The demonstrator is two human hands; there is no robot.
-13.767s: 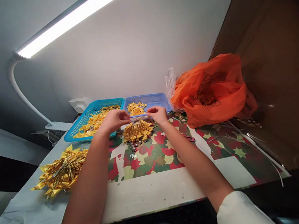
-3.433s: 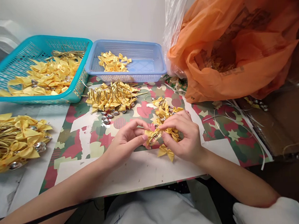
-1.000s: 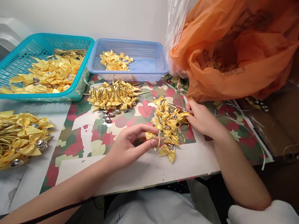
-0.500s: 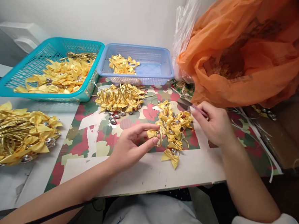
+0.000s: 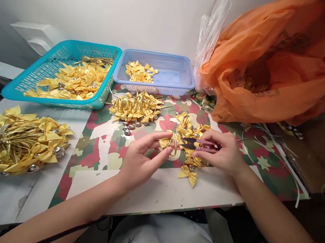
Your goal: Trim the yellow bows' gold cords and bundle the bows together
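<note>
My left hand pinches a yellow ribbon bow with a looped gold cord between thumb and fingers. In my right hand is a pair of thread snips with a purple handle and dark blades. The blades stand apart and point left, close to the gold cord; whether they touch it I cannot tell. Under and behind the snips lies a loose heap of yellow bows with small silver bells. Farther back sits a row of bows with gold cords, bells toward me.
A teal basket of bows stands at the back left, with a blue basket beside it. An open orange bag fills the back right. A large bundle of bows lies at left. White strips trail at right.
My right hand has brought the snips left and toward me, up to the cord by my left hand. My left hand keeps its pinch. The whole view has shifted slightly.
</note>
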